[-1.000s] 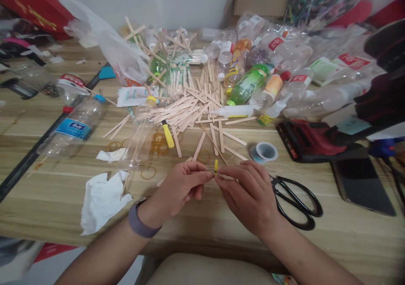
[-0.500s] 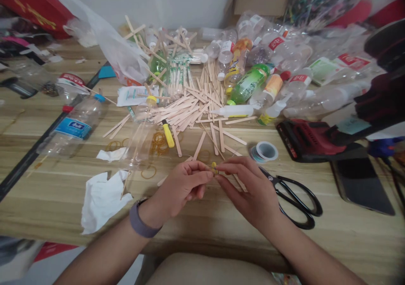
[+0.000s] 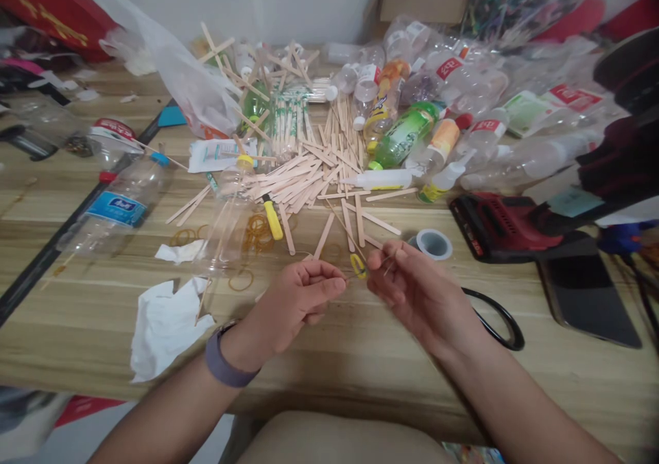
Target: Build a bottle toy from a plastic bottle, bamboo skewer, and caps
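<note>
Moved rightward: my right hand point(image 3: 419, 292), grip closed on thin pale wire point(image 3: 390, 262). Left hand point(image 3: 301, 299): pinching wire. Small yellow ring point(image 3: 354, 268): between both grips.

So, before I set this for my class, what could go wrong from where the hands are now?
The small yellow ring between the left hand and right hand could drop and get lost near the flat pale wooden sticks.

The thin looped strand at the right hand might kink or tangle.

The right wrist partly covers the black looped scissor handle, so a sideways move could knock it.
</note>
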{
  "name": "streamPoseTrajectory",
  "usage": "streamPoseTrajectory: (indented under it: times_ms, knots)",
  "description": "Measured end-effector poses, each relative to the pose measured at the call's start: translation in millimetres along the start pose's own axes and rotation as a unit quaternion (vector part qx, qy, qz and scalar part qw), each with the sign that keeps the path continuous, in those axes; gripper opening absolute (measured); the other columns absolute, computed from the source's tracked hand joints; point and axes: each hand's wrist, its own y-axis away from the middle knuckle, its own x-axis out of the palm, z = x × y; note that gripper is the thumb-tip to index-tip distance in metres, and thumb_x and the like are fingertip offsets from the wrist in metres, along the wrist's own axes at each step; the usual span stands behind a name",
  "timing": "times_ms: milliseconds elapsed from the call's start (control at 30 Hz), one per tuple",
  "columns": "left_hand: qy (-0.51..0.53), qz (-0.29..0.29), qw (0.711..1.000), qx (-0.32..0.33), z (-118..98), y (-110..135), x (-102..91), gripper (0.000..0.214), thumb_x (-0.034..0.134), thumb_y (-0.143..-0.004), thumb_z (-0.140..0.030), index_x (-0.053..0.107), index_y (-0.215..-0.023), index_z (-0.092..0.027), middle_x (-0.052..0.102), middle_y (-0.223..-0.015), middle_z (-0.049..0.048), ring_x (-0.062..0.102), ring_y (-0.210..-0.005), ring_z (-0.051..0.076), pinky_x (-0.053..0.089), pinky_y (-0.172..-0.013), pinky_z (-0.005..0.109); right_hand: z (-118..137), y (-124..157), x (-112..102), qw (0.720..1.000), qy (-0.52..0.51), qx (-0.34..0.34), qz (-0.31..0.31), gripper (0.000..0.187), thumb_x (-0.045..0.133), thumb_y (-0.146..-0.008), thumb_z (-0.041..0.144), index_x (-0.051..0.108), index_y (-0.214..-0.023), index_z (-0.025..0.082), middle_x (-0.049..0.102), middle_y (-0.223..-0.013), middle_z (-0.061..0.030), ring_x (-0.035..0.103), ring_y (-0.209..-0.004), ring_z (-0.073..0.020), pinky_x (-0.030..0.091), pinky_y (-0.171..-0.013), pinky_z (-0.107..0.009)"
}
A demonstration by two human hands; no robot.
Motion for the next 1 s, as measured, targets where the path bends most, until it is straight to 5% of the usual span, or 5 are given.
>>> streamPoseTrajectory:
  times_ms: [433,567,700,800,1000]
  knots:
    - [0.02,0.059,0.997,-0.043,0.2,4.9,1.0,0.027,0.075,-0.07,-0.037,0.059,-0.081,-0.018,0.03,-0.047,-0.0133,0.015,-0.042,0.004,0.009,-0.041,0.022,-0.9,3.9,8.6,0.998,-0.045,0.031,0.031,0.035,0.075,-0.086,0.041,0.047,-0.082,0.021,0.032,-0.062,0.0081,0.029,-0.05,-0.0073,0.035,-0.047,-0.019]
    - [0.046,0.05,0.996,-0.06,-1.6,4.9,0.3,0.031,0.079,-0.066,-0.037,0.058,-0.079,-0.019,0.027,-0.045,-0.0145,0.01,-0.041,0.003,0.006,-0.04,0.022,-1.0,8.7,5.5,0.994,0.091,-0.049,0.047,0.028,0.057,-0.1,0.038,0.045,-0.081,0.021,0.037,-0.064,0.0064,0.036,-0.053,-0.0087,0.035,-0.05,-0.02]
    - [0.057,0.054,0.995,-0.062,-3.2,6.5,0.7,0.031,0.08,-0.064,-0.036,0.059,-0.077,-0.018,0.028,-0.045,-0.0142,0.011,-0.04,0.002,0.005,-0.039,0.021,1.1,16.3,0.4,0.922,0.344,-0.172,0.042,0.019,0.042,-0.105,0.026,0.047,-0.087,0.021,0.048,-0.07,0.0034,0.043,-0.06,-0.0099,0.036,-0.054,-0.022]
    - [0.056,0.056,0.995,-0.055,-3.3,7.7,0.8,0.029,0.08,-0.065,-0.035,0.059,-0.076,-0.018,0.028,-0.045,-0.0143,0.01,-0.039,0.002,0.005,-0.039,0.021,1.5,18.6,-2.0,0.892,0.403,-0.199,0.047,0.017,0.041,-0.105,0.023,0.047,-0.089,0.021,0.05,-0.071,0.0032,0.044,-0.061,-0.0102,0.037,-0.055,-0.023]
    - [0.052,0.063,0.996,-0.034,-0.2,3.6,-1.1,0.027,0.077,-0.068,-0.033,0.059,-0.081,-0.018,0.03,-0.046,-0.0143,0.011,-0.041,0.003,0.006,-0.038,0.02,-5.2,8.3,-7.3,0.957,0.249,-0.133,0.063,0.019,0.046,-0.106,0.031,0.049,-0.091,0.021,0.054,-0.071,0.0034,0.052,-0.064,-0.0106,0.043,-0.059,-0.023]
